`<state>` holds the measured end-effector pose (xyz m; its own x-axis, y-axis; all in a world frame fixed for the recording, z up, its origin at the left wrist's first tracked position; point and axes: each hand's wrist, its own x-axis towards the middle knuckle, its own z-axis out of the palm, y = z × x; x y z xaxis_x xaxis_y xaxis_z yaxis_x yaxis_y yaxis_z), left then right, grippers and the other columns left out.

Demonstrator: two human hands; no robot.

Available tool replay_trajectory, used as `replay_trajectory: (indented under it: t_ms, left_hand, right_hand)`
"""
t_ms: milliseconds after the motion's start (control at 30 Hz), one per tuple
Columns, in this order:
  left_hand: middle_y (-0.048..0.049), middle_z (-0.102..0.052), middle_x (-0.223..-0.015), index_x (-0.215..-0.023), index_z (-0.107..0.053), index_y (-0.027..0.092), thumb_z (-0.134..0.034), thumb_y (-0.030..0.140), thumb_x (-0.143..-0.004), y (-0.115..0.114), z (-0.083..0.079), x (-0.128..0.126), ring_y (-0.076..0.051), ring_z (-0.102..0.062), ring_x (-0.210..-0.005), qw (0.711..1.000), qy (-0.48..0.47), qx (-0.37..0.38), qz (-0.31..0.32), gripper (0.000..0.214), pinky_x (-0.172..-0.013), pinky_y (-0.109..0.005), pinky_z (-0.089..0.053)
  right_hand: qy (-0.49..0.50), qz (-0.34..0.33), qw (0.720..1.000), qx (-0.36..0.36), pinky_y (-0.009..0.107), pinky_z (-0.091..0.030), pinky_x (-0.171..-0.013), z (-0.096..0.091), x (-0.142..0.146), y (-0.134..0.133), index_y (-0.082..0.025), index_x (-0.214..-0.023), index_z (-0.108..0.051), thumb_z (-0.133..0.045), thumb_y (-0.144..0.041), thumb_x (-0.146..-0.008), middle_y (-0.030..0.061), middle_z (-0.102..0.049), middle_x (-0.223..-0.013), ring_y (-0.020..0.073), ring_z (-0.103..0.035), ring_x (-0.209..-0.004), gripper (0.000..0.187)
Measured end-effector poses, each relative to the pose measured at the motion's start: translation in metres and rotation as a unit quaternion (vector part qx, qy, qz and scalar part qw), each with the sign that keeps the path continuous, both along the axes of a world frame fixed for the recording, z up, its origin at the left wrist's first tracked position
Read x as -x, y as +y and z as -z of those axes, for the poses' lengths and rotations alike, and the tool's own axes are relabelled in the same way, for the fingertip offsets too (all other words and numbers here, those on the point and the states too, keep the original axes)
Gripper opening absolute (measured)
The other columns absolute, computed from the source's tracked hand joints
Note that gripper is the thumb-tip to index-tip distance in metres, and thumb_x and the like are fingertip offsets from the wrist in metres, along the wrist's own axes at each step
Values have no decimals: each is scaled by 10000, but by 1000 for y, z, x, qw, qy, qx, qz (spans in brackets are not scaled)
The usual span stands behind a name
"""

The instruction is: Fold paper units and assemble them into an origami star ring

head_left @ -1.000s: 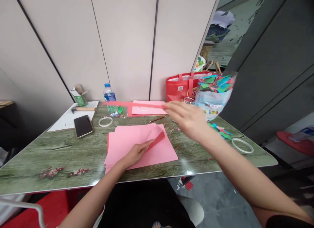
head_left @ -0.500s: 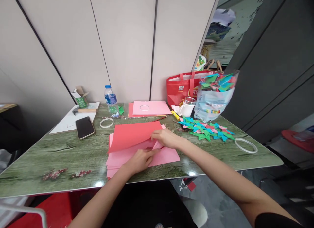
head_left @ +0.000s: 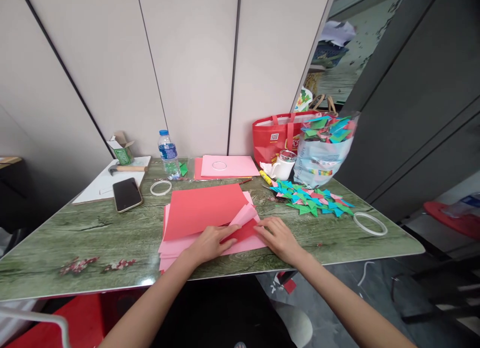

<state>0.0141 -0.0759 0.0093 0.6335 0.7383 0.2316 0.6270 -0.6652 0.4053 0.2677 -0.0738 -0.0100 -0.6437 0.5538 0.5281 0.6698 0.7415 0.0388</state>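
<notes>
A stack of pink and red paper sheets (head_left: pixel 202 210) lies on the green table (head_left: pixel 75 238) in front of me. Its top red sheet lies flat, and a pink corner (head_left: pixel 245 214) curls up at the right over a red sheet beneath. My left hand (head_left: pixel 210 242) rests on the stack's near edge, its fingertips pinching that lifted corner. My right hand (head_left: pixel 277 238) lies on the stack's near right corner, fingers stretched flat toward the same spot.
Behind the stack are more pink sheets (head_left: pixel 228 165), a water bottle (head_left: pixel 168 153), tape rings (head_left: pixel 161 187) (head_left: pixel 369 223), a phone (head_left: pixel 126 194), a hammer (head_left: pixel 125 169), a white mug (head_left: pixel 283 165), a red bag (head_left: pixel 277 135), a plastic bag (head_left: pixel 324 145) and a pile of folded coloured triangles (head_left: pixel 311 198).
My right hand came back from the far pink sheets to the stack, then slid to its near right corner. The red top sheet, lifted half a second ago, now lies flatter.
</notes>
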Motion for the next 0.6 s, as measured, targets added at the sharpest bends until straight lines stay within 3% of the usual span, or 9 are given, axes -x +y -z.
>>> replay_trajectory:
  t_ms: [67,167,300,433,600]
  left_hand:
    - [-60,-667,-1056,-1261,-455,262,-410,331,-873,1,1,0,-220,-630,-924,1000,4,-4,-5,397,-775,-304,-464]
    - [-66,-628,-1139,-1284,-422,261,-353,193,-889,0,2,-1,-196,-620,-958,1000,13,1,19,407,-796,-307,-468]
    - [-63,-433,-1360,-1333,-337,292,-340,53,-838,-2,-3,-2,-191,-519,-1131,998,25,24,52,550,-900,-348,-427]
    - [-28,-393,-1387,-1352,-300,304,-320,83,-857,-5,-17,-2,-182,-432,-1215,998,-8,46,52,542,-977,-361,-372]
    - [-13,-406,-1381,-1351,-306,305,-333,129,-877,-15,-17,-7,-182,-436,-1210,996,2,34,80,506,-990,-345,-366]
  right_hand:
    - [-28,3,1000,-3,381,-411,-819,3,13,4,-187,-1082,-556,-386,-139,-891,106,-604,-1031,222,-509,-954,261]
    - [-56,-26,998,-19,347,-434,-764,1,31,9,-160,-963,-612,-382,-159,-897,101,-638,-944,213,-531,-882,239]
    - [-45,-72,993,-85,319,-458,-707,-12,37,3,-120,-903,-631,-310,-130,-908,112,-667,-879,193,-565,-813,321]
    - [-30,-86,984,-154,319,-463,-756,-48,21,-15,-113,-972,-614,-303,-105,-904,104,-675,-942,186,-579,-905,318]
    - [14,0,974,-224,288,-459,-780,-114,-20,-25,-159,-1028,-593,-365,-112,-896,62,-672,-988,167,-595,-945,268]
